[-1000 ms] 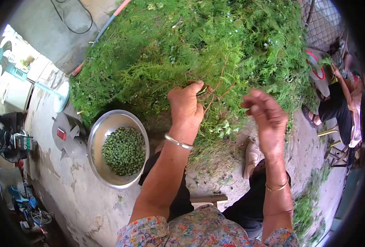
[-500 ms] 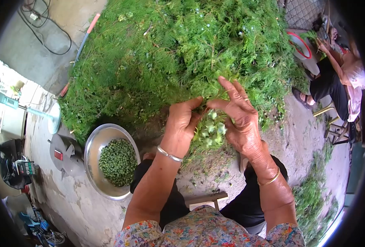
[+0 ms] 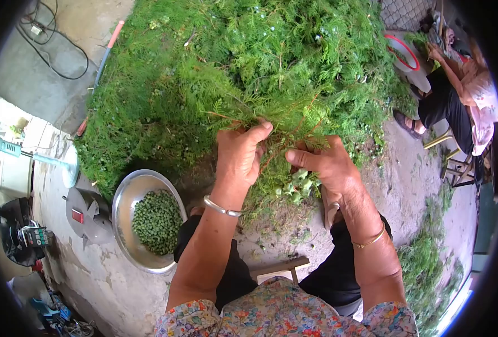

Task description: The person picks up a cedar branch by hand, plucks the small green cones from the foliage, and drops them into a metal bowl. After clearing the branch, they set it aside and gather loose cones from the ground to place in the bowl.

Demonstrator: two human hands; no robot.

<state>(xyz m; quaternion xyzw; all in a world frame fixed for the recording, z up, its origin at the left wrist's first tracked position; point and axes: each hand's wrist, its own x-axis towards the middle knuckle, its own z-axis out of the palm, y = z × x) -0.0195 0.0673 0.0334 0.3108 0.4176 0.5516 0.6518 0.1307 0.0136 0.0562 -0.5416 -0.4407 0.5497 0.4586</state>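
My left hand (image 3: 240, 149) pinches a leafy green sprig (image 3: 271, 121) between thumb and fingers. Close to its right, my right hand (image 3: 324, 165) has its fingers closed on the same bunch of greenery. Pale green cones (image 3: 298, 187) hang just under my right hand. Beyond both hands lies a large heap of green branches (image 3: 204, 78). Left of my left forearm, a metal bowl (image 3: 124, 210) holds small green cones (image 3: 158, 222).
A wooden stool (image 3: 280, 268) is between my knees. At the right, a co-worker (image 3: 456, 101) sits beside a red-rimmed basin (image 3: 409, 49). A fan (image 3: 69, 167) stands at the left. More cut greenery (image 3: 428, 275) lies at the lower right.
My right hand has lowered and its raised fingers have closed on the sprig. The cones moved lower right. My left hand has shifted slightly left, and more of the sprig shows above the hands.
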